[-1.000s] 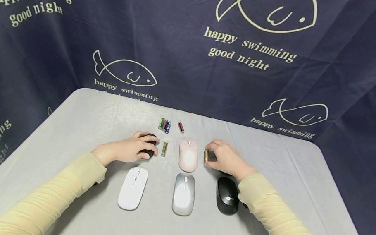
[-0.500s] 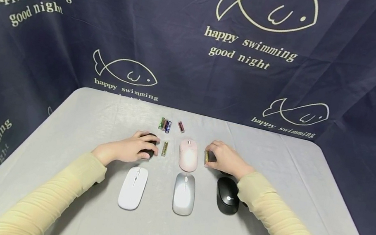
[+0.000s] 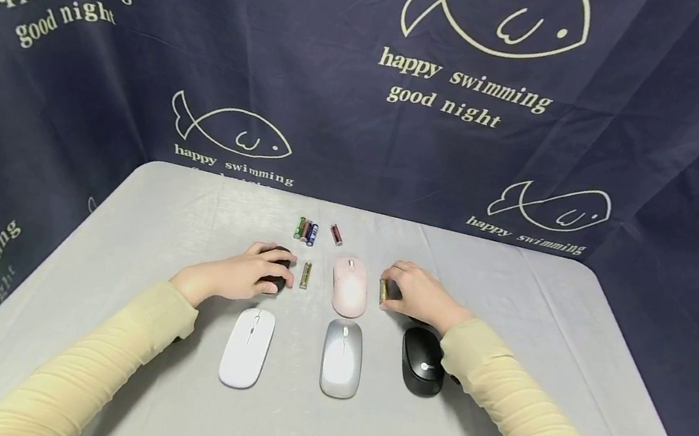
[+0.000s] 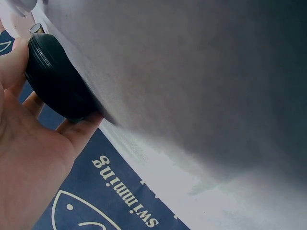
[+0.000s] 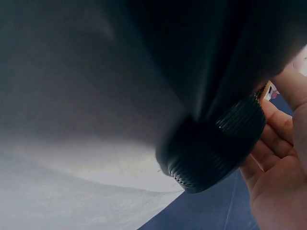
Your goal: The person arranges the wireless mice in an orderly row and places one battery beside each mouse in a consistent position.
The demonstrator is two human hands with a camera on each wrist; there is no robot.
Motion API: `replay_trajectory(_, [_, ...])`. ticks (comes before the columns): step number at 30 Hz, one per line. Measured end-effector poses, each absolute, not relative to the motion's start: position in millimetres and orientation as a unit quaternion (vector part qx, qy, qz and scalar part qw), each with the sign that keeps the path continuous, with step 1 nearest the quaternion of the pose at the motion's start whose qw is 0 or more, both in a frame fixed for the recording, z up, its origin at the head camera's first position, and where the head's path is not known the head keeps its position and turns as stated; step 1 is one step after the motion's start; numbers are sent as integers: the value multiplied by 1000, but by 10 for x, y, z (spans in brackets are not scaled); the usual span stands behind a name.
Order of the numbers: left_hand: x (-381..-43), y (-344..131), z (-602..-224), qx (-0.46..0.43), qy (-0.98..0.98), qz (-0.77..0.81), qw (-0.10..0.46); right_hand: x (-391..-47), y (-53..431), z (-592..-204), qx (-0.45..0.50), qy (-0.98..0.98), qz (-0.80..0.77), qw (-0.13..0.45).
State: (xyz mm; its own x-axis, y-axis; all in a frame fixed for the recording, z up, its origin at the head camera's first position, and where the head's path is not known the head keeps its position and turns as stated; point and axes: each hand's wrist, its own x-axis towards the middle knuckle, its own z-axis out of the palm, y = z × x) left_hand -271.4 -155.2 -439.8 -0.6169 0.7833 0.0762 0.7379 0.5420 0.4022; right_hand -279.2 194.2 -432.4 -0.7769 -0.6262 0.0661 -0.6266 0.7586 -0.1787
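Observation:
My left hand [image 3: 244,273] lies over a black computer mouse [image 4: 60,79], its thumb and fingers curled round the sides. A gold battery [image 3: 306,275] lies on the table just right of those fingertips. Between its thumb and index finger, my right hand [image 3: 420,295] pinches another gold battery [image 3: 383,290]. A dark mouse with ribbed sides [image 5: 211,158] shows close to the right palm in the right wrist view; the hand covers most of it in the head view. A pink mouse [image 3: 349,288] sits between the two hands.
Nearer the front stand a white mouse [image 3: 247,348], a silver mouse [image 3: 341,361] and a black mouse [image 3: 422,363], the last beside the right sleeve. Several batteries [image 3: 307,231] lie grouped at the back, with a red battery [image 3: 336,234] to their right. A patterned blue curtain [image 3: 343,92] rises behind the table [image 3: 283,432].

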Motion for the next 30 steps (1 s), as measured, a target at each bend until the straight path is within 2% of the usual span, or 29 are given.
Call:
replay_trajectory(18, [-2711, -1566, -4401, 425, 879, 207, 65, -2790, 1929, -4225, 365, -923, 120, 13])
replay_trajectory(25, [-2717, -1601, -4423, 454, 863, 221, 30, -2800, 1920, -4104, 368, -924, 102, 21])
replay_trajectory(30, [-2688, -1560, -4382, 432, 876, 210, 52, -2801, 1905, -4019, 370, -923, 102, 23])
